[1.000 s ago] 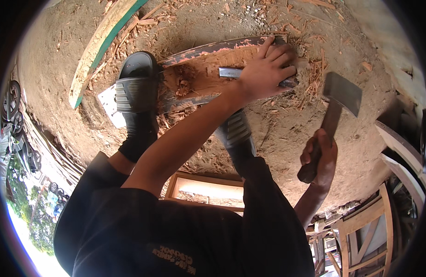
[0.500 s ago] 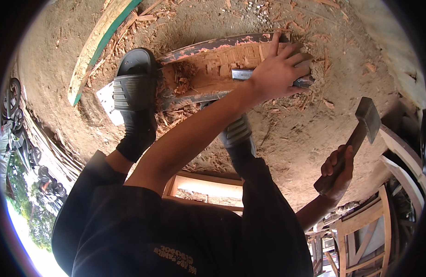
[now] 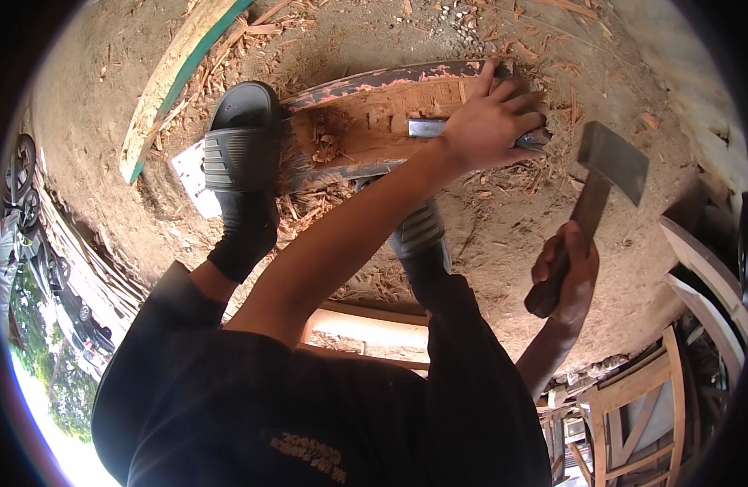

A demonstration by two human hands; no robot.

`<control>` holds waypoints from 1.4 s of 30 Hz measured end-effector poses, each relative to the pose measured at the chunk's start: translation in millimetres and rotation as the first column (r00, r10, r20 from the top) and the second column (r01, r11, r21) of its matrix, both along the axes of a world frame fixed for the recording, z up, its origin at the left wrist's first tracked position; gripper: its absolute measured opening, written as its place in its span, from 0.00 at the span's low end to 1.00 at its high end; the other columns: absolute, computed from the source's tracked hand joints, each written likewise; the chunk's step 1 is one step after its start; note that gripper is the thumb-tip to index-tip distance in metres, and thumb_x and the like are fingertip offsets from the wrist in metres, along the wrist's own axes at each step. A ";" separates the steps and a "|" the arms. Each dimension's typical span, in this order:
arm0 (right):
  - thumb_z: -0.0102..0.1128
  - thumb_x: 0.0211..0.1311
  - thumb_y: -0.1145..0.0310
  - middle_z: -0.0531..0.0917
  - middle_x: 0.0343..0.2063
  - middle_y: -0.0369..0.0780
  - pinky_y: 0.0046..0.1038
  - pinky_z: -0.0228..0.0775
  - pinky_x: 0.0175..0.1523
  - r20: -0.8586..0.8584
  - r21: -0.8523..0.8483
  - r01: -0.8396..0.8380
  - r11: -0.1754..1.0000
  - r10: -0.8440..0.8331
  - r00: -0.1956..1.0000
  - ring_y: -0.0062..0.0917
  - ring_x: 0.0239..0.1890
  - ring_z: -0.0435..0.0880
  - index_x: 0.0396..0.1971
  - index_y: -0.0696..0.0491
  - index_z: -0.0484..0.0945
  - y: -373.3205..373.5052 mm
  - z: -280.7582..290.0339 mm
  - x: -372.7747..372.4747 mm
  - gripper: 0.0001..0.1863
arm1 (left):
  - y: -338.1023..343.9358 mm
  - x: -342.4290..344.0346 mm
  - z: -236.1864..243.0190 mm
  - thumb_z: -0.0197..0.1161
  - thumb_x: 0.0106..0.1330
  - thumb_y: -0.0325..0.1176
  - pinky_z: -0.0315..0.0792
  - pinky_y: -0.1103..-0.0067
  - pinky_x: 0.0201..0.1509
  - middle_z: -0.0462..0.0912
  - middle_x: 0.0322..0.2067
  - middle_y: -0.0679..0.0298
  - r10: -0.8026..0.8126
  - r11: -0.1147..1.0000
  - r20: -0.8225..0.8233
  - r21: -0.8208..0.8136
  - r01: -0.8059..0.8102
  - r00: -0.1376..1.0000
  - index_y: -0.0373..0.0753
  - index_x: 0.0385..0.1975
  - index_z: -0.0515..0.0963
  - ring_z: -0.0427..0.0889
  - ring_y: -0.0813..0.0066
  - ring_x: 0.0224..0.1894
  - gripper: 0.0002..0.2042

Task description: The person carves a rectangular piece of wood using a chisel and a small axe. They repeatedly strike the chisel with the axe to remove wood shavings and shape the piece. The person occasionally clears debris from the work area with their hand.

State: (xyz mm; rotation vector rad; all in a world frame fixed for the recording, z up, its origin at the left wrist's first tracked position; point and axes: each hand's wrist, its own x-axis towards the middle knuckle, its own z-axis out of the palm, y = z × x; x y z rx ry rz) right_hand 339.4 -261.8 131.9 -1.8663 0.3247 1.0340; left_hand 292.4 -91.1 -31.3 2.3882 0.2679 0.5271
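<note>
My left hand (image 3: 494,122) lies over a chisel (image 3: 427,128), its grip wrapping the handle, whose dark end pokes out past the fingers. The flat metal blade points left along the hollow of a curved wooden piece (image 3: 382,79) with flaking dark and reddish paint. Much of the handle is hidden under my palm. My right hand (image 3: 574,272) grips the handle of a mallet (image 3: 615,162) with a blocky head, raised to the right of the chisel. Loose wood chips (image 3: 329,134) sit in the hollow near its left end. My sandalled foot (image 3: 242,154) rests against that end.
A curved board with a green edge (image 3: 175,93) lies at the upper left. Wood shavings are scattered over the dirt floor (image 3: 504,235). A wooden frame (image 3: 366,325) lies between my legs. More frames (image 3: 674,390) and boards are stacked at the lower right.
My right hand has brought the mallet up and to the left, its head now closer to the chisel's handle end. My left hand stays nearly in place on the chisel.
</note>
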 end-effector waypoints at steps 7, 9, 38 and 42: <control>0.55 0.66 0.56 0.71 0.15 0.34 0.22 0.63 0.18 0.083 0.085 0.343 0.936 -0.349 0.933 0.19 0.13 0.70 0.30 0.50 0.71 -5.9 -0.9 13.9 0.13 | -0.1 -1.1 2.6 0.72 0.45 0.48 0.42 0.51 0.72 0.78 0.49 0.65 0.023 1.000 -0.005 -0.011 -0.023 1.000 0.43 0.41 0.78 0.69 0.66 0.60 0.24; 0.55 0.66 0.61 0.71 0.14 0.35 0.22 0.63 0.17 0.085 0.048 0.131 0.990 -0.135 0.987 0.20 0.12 0.71 0.30 0.54 0.70 -3.9 -10.8 -13.4 0.12 | -2.1 -0.5 3.4 0.71 0.45 0.49 0.41 0.52 0.73 0.77 0.50 0.60 0.035 0.999 -0.017 -0.024 -0.036 0.999 0.39 0.45 0.76 0.69 0.64 0.59 0.28; 0.56 0.64 0.65 0.68 0.20 0.33 0.17 0.61 0.20 -0.021 0.030 0.229 0.973 -0.228 0.973 0.14 0.15 0.66 0.35 0.52 0.68 -41.5 -2.5 12.7 0.08 | 6.3 -17.9 2.9 0.70 0.44 0.52 0.34 0.42 0.69 0.55 0.65 0.45 0.157 0.987 -0.213 0.055 -0.149 0.964 0.57 0.56 0.74 0.47 0.39 0.69 0.34; 0.56 0.64 0.65 0.68 0.20 0.32 0.17 0.61 0.19 -0.032 0.027 0.236 0.971 -0.235 0.971 0.13 0.15 0.66 0.35 0.52 0.68 -44.2 -2.2 15.1 0.08 | -0.3 -13.3 14.9 0.71 0.41 0.47 0.31 0.35 0.65 0.52 0.67 0.45 0.184 0.979 -0.193 -0.049 -0.197 0.964 0.54 0.45 0.81 0.42 0.35 0.70 0.25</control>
